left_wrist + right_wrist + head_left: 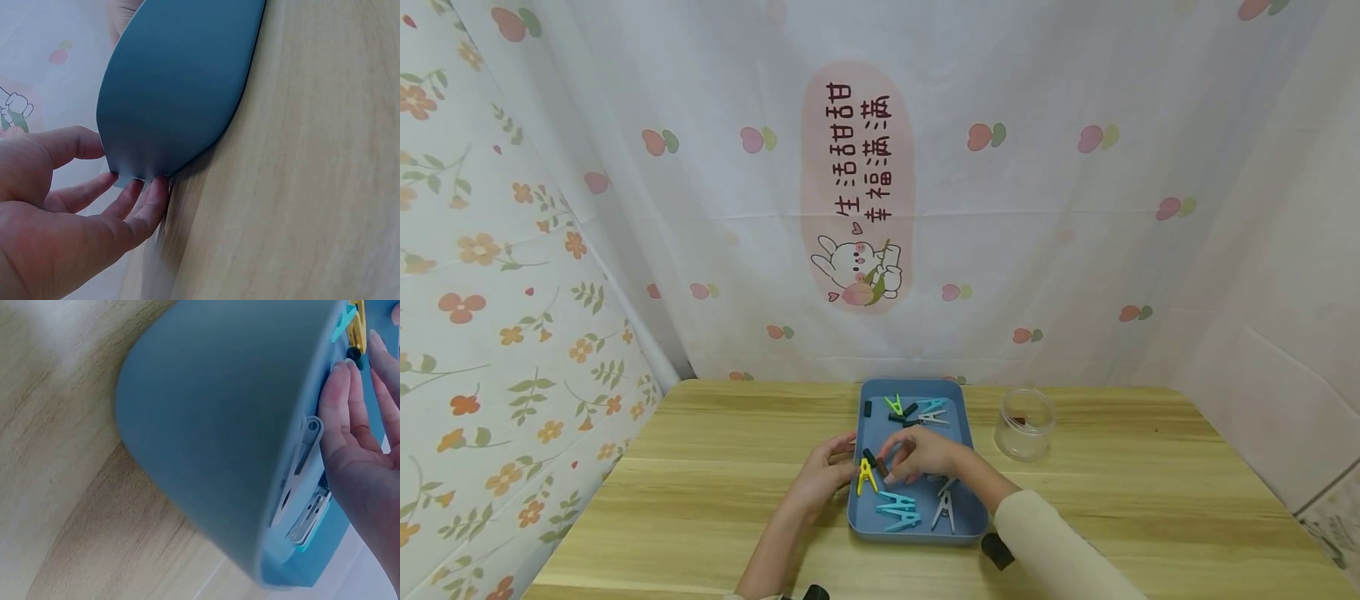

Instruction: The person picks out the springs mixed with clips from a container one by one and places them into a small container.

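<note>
My right hand (921, 452) reaches into a blue rectangular tray (917, 537), thumb and fingers pinching a small brown cylinder-like piece (882, 467). Beside that piece lie a black one (869, 457) and a yellow clothes peg (866, 477). In the right wrist view, the fingertips of that hand (359, 431) are down among the pegs, near a dark piece (355, 356); the brown piece is hidden there. My left hand (827, 477) rests its extended fingers against the tray's left side. The left wrist view shows the fingertips (159, 187) touching the outer wall and rim.
Light blue pegs (901, 518), grey pegs (943, 510), a green peg (894, 405) and several black pieces (868, 409) lie in the tray. Right of it, a clear round jar (1025, 446) holds a brown piece (1019, 421). A curtain hangs behind the wooden table (730, 467).
</note>
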`<state>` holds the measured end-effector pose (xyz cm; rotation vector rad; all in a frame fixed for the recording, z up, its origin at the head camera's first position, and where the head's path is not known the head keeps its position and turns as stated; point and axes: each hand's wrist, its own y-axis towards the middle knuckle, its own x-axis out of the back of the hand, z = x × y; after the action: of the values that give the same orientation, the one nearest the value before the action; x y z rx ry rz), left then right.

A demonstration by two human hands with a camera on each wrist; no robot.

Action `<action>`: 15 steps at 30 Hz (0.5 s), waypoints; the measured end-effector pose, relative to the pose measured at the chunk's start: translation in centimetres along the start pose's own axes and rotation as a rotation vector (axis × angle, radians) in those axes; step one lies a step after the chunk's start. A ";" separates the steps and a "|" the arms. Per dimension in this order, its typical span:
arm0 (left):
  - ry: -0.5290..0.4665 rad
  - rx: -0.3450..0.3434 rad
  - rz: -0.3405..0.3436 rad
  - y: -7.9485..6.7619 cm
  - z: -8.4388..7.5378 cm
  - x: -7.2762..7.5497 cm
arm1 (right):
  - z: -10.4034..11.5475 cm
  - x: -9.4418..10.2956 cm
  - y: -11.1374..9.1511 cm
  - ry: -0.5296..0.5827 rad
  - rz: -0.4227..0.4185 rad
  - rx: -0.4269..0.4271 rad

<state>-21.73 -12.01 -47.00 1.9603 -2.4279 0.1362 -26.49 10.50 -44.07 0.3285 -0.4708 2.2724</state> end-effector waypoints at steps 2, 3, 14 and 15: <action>-0.001 0.001 -0.002 0.0 0.0 0.0 | 0.0 0.1 -0.1 0.011 0.006 0.012; -0.001 0.001 -0.002 0.0 0.0 0.0 | 0.0 0.1 -0.1 0.017 0.008 0.017; -0.004 0.014 -0.004 0.0 0.0 0.0 | -0.1 0.6 -0.3 0.045 -0.012 0.009; -0.005 0.015 -0.004 0.1 0.0 0.0 | -0.1 0.6 -0.4 0.044 -0.014 0.011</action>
<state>-21.79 -11.98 -46.97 1.9739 -2.4331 0.1492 -26.63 11.18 -43.83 0.2863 -0.4321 2.2648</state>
